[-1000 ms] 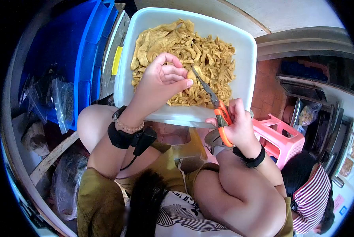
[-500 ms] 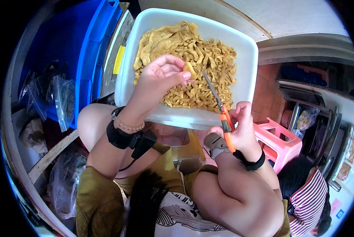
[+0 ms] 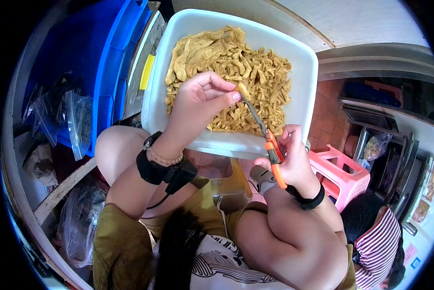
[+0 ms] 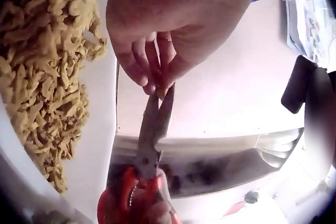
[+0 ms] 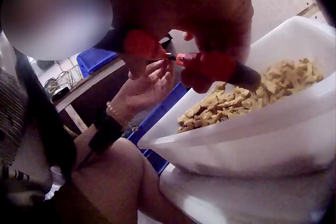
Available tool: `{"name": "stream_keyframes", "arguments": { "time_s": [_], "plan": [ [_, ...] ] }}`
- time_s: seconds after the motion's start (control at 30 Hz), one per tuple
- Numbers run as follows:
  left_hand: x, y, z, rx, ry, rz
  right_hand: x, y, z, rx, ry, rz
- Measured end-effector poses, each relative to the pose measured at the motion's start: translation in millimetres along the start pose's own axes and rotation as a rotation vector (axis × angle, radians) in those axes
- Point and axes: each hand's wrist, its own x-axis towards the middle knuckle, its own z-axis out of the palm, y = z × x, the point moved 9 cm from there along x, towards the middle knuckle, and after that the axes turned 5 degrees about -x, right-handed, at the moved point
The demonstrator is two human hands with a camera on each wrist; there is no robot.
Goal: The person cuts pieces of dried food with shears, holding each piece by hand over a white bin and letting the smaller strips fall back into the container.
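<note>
Over the tub, my left hand point(image 3: 200, 101) pinches a small yellow-brown food piece point(image 3: 243, 89) between thumb and fingertips. My right hand point(image 3: 294, 159) grips scissors with orange handles point(image 3: 275, 162), fingers through the loops. Their metal blades point(image 4: 152, 124) reach up to the left fingertips, parted a little, with the piece at their tips in the left wrist view. Beneath both hands, a white plastic tub point(image 3: 301, 96) holds a heap of cut yellow-brown strips point(image 3: 268, 72). Larger uncut, wrinkled pieces point(image 3: 193, 50) lie at its far left.
Blue plastic crates point(image 3: 108, 72) stand to the left, with clear plastic bags point(image 3: 79, 121) in front. A pink stool point(image 3: 343, 174) is at the right, near another person in a striped top point(image 3: 381, 241). A yellowish translucent stool point(image 3: 231, 181) shows below the tub.
The scissors drew back from the left hand, then came up to its fingertips again. The left hand turned the piece, which now points out past the fingertips toward the blades.
</note>
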Motion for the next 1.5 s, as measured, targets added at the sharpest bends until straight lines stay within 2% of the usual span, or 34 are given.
{"name": "stream_keyframes", "arguments": {
  "time_s": [0.23, 0.57, 0.73, 0.83, 1.07, 1.33, 1.5],
  "plan": [
    [-0.9, 0.0, 6.7, 0.052, -0.069, 0.019, 0.7, -1.4, 1.6, 0.034, -0.003, -0.006],
    [-5.0, -7.7, 17.5, 0.011, -0.144, -0.023, 4.0, -10.8, -0.4, -0.114, 0.015, -0.064],
    [-6.4, -12.2, 21.9, 0.085, -0.220, -0.071, 5.3, -8.9, 0.6, -0.129, 0.028, -0.078],
    [-6.7, -9.8, 23.2, 0.019, -0.176, -0.053, 6.3, -12.0, -0.6, -0.142, 0.018, -0.081],
    [-6.4, -15.1, 21.1, 0.070, -0.124, -0.073, 6.5, -8.9, -1.3, -0.108, 0.029, -0.056],
    [-5.9, -7.4, 16.3, 0.038, -0.027, 0.002, 3.8, -3.9, 0.9, -0.113, 0.013, -0.033],
    [-4.6, -8.7, 14.6, 0.066, -0.042, 0.034, 2.9, -8.5, -2.8, -0.109, 0.096, -0.129]
  ]
}}
